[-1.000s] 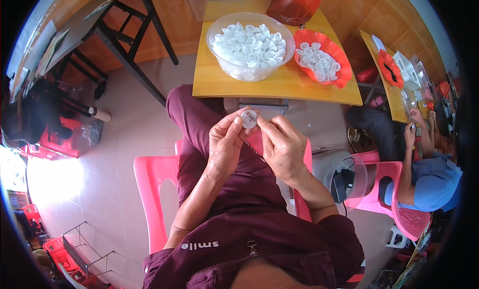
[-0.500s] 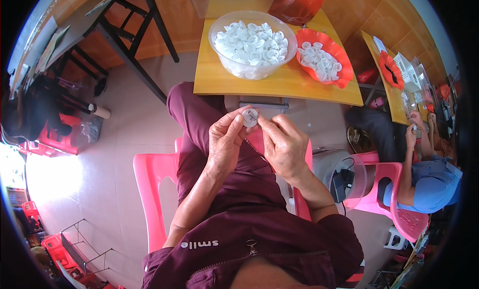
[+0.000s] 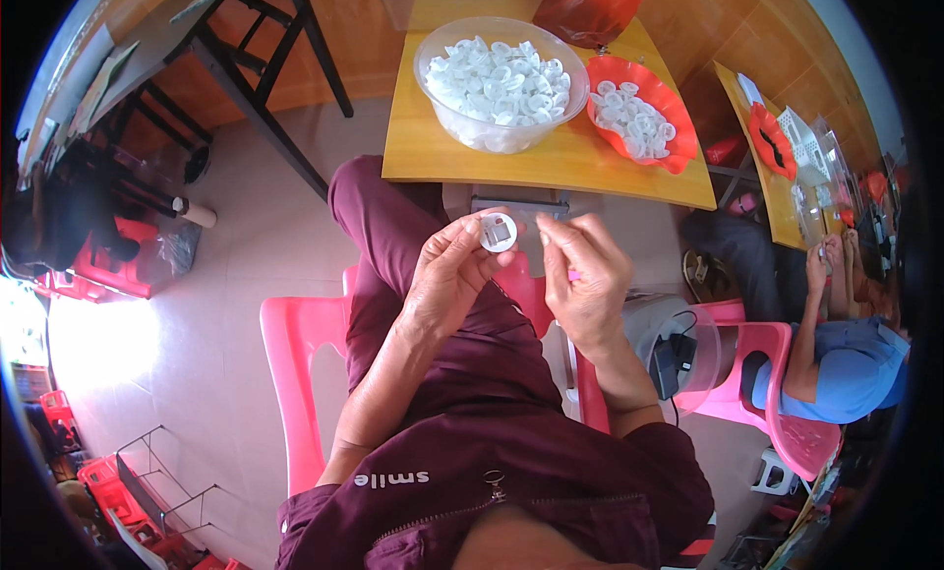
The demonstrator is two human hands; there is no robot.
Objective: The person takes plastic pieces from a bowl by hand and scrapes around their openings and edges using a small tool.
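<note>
My left hand pinches a small round white plastic piece by its edge, above my lap. Its face is turned up and shows a greyish metal-looking part set inside. Just to the right, my right hand is raised and apart from the piece. Its thumb and fingers are curled together; a bit of pink shows between them, and what they hold, if anything, is too small to make out. Beyond my hands, a large clear bowl heaped with white plastic pieces and a red scalloped dish with more of them stand on the table.
The yellow wooden table stands in front of my knees, with a red plastic bag at its back. A pink chair is under me. A clear tub with a black adapter stands at my right. Farther right sits another person in blue.
My right hand has drawn away to the right from the round white piece. In my left hand the piece has shifted slightly right, and its inside now shows more fully.
</note>
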